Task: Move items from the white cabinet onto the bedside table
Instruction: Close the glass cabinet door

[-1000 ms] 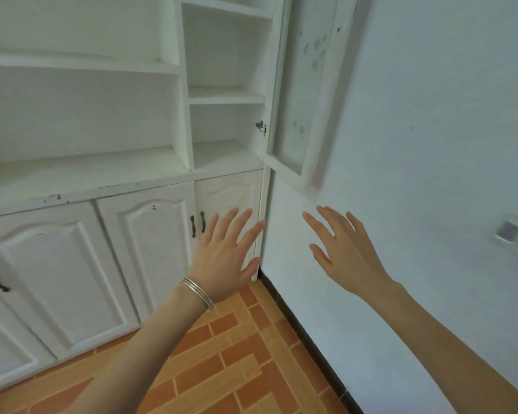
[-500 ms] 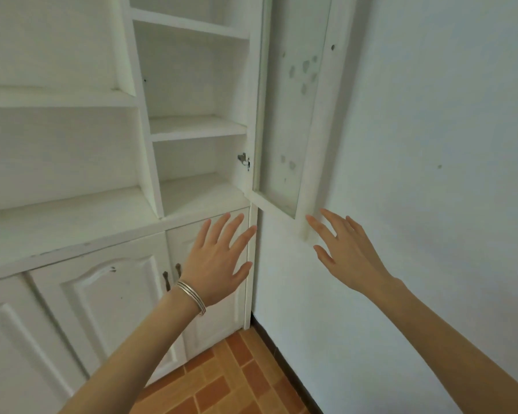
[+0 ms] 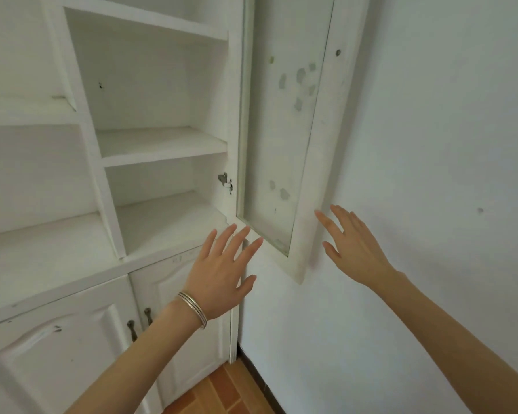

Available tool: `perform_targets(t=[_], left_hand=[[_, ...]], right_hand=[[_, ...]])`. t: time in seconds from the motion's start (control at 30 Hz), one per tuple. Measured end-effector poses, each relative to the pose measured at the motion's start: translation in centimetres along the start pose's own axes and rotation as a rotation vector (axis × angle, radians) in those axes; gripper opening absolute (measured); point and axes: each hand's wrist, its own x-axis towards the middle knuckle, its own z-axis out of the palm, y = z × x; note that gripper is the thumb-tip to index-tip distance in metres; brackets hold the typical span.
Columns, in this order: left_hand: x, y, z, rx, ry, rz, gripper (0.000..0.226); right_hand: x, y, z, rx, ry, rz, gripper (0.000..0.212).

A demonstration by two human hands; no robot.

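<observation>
- Two hands are raised in front of the white cabinet [image 3: 150, 144], and neither holds anything. The left hand [image 3: 219, 273], with thin bangles [image 3: 193, 309] at the wrist, has straight, spread fingers and hovers before the near edge of the lowest open shelf. The right hand [image 3: 353, 246] is just as flat and spread, just beside the free edge of the glass door [image 3: 275, 130] on the right. I cannot tell whether its fingertips touch the frame.
- None of the items to be moved is in view, so their weight, stiffness and grip points cannot be judged. The bedside table is out of view too.
- The door stands swung out to the right, close to the wall [image 3: 431, 144], and hangs from a metal hinge [image 3: 225, 181] on its left side.
- Judging by its looks, the door is a rigid painted frame around a thin pane. It is probably light to swing, but the glass would be fragile and slippery.
- The safest hold would be the frame's free right edge near the bottom corner, pinched or pushed with flat fingers and never the pane.
- The lower doors [image 3: 57, 354] at the near left are closed, and the items may lie behind them.
</observation>
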Motion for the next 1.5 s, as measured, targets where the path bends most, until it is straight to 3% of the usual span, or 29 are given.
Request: perform_targets(t=[0.53, 0.8, 1.3, 1.5], left_hand=[[6.5, -0.7, 3.5, 0.026, -0.007, -0.053, 0.059], [8.5, -0.1, 4.3, 0.01, 0.05, -0.122, 0.058], [0.7, -6.2, 2.1, 0.157, 0.045, -0.6, 0.059], [-3.6, -9.9, 0.2, 0.242, -0.014, -0.681, 0.059]], right_hand=[[5.8, 4.3, 4.2, 0.254, 0.053, -0.07, 0.071], [6.6, 4.4, 3.7, 0.282, 0.357, -0.318, 0.044], [10.3, -7.1, 5.6, 0.491, 0.457, -0.609, 0.043], [13.8, -15.1, 6.8, 0.46, 0.307, -0.702, 0.052]])
